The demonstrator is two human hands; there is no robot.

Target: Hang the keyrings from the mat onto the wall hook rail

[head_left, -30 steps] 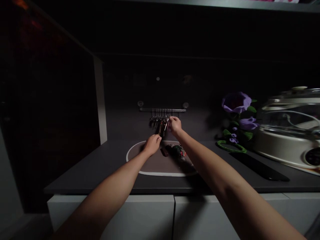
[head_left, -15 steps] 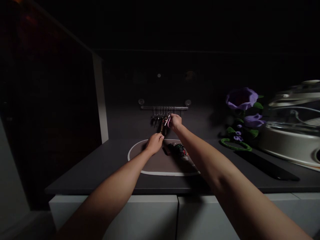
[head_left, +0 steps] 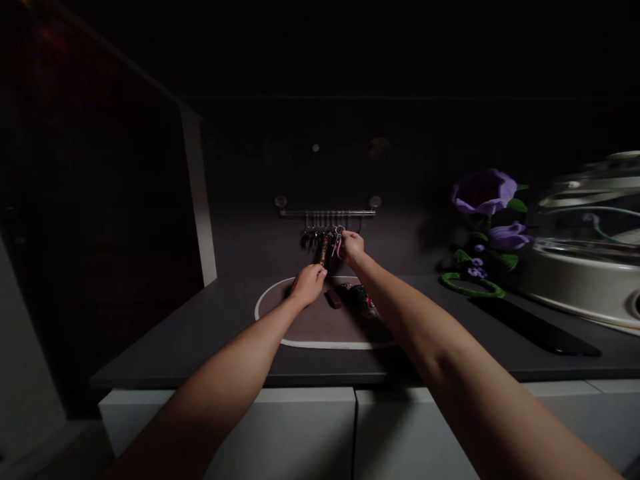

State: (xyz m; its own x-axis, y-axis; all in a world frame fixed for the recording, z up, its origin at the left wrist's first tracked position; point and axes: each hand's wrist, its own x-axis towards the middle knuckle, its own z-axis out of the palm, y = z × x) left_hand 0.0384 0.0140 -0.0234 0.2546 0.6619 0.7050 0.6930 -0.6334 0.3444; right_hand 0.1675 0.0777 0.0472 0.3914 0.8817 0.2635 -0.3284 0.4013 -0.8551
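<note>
Here, the left hand (head_left: 309, 285) pinches the lower end of the dark strap (head_left: 325, 252) — it hangs below the rail (head_left: 327, 213). The right hand (head_left: 353, 246) holds the pink keyring (head_left: 339, 247) — this is also under the rail, above the mat (head_left: 300, 328).

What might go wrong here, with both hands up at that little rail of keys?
The hooks on the rail hang close together, so the right hand may snag a neighbouring key. The left hand grips a dark strap; a tug might unhook it. The light is dim, so a hook could be missed.
</note>
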